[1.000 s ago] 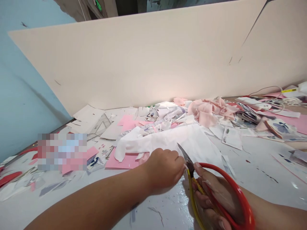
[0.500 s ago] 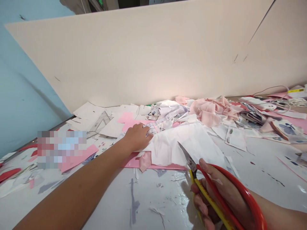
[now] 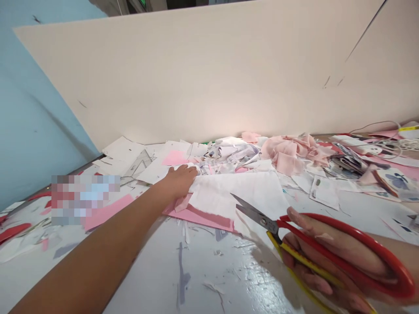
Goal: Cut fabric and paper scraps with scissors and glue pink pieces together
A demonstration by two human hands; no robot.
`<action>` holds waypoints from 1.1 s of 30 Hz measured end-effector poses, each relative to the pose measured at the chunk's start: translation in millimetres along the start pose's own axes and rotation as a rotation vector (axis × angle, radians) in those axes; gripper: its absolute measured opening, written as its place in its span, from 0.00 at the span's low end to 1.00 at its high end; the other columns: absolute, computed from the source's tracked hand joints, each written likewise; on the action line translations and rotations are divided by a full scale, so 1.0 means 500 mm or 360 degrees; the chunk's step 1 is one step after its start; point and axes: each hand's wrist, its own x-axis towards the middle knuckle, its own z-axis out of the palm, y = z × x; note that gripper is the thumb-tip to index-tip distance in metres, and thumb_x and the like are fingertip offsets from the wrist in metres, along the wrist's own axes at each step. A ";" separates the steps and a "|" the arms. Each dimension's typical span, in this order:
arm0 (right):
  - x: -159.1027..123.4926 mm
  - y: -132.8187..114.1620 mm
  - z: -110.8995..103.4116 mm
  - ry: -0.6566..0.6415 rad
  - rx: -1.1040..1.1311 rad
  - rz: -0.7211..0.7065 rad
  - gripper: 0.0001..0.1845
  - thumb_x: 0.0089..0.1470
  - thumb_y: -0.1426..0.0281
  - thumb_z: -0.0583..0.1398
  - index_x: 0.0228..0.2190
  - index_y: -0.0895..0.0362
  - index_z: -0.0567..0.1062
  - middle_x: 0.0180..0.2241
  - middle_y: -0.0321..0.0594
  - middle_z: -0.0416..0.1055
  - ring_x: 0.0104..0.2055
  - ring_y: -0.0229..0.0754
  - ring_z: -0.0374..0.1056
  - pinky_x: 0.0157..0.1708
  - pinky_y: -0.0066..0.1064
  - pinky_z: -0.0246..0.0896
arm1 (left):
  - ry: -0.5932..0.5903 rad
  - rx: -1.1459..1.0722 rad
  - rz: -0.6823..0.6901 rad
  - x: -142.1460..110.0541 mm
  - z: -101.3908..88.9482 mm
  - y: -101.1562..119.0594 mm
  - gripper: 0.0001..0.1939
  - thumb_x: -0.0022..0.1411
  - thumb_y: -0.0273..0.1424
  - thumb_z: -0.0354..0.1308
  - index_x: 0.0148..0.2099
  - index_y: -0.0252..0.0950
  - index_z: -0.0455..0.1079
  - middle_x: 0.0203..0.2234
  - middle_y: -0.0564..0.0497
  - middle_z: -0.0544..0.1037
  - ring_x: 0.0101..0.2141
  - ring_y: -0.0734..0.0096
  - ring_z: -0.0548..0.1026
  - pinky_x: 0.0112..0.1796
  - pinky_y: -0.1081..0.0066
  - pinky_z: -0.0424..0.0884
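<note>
My left hand (image 3: pixel 178 181) reaches forward and presses down on the left end of a white fabric sheet (image 3: pixel 242 196), fingers curled onto its edge. A pink sheet (image 3: pixel 203 216) lies under the white one. My right hand (image 3: pixel 330 261) grips a pair of scissors (image 3: pixel 294 237) with a red and a yellow handle loop. Their blades are slightly apart and point left at the near edge of the white fabric.
Pink cloth (image 3: pixel 290 152), printed scraps (image 3: pixel 389 179) and paper pieces (image 3: pixel 124 155) litter the white table (image 3: pixel 203 279) along a tall beige board (image 3: pixel 212 74). Cables (image 3: pixel 389 144) lie at the far right. A blue wall (image 3: pixel 29 109) stands on the left.
My left hand moved from beside the scissors forward and left onto the fabric's far-left end. The scissors dropped lower, turned to point left, and their blades parted.
</note>
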 end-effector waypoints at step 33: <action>0.040 -0.098 -0.060 -0.0192 -0.0377 0.0010 0.39 0.48 0.41 0.39 0.23 0.63 0.70 0.15 0.35 0.61 0.08 0.28 0.53 0.08 0.20 0.52 | 0.0825 0.0369 0.0653 -0.114 0.040 0.165 0.06 0.47 0.21 0.47 0.30 0.36 0.58 0.23 0.50 0.64 0.23 0.69 0.60 0.21 0.70 0.52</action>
